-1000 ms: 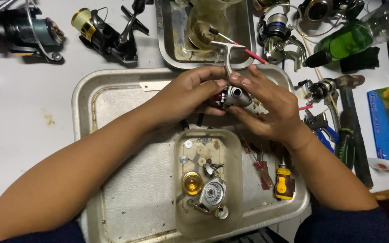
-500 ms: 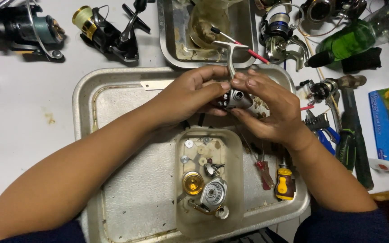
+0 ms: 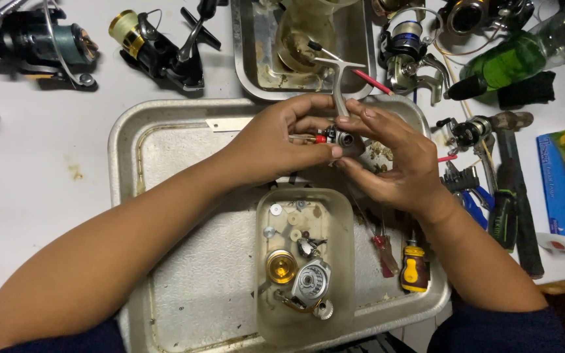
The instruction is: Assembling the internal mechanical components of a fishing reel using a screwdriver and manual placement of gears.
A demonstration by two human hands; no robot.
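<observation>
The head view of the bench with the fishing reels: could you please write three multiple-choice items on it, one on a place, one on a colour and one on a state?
1. Where is the clear plastic tub of small parts?
A. in the large metal tray
B. on the tissue pack
C. on the floor

2. What colour is the bottle at top right?
A. blue
B. green
C. white

3. How is the small reel part placed?
A. lying in the tub
B. held between both hands
C. lying on the bare table

Key: 1 A, the tub sits inside the tray's rim. 2 B, its body is green. 3 B, left hand and right hand both grip it above the tray.
</observation>
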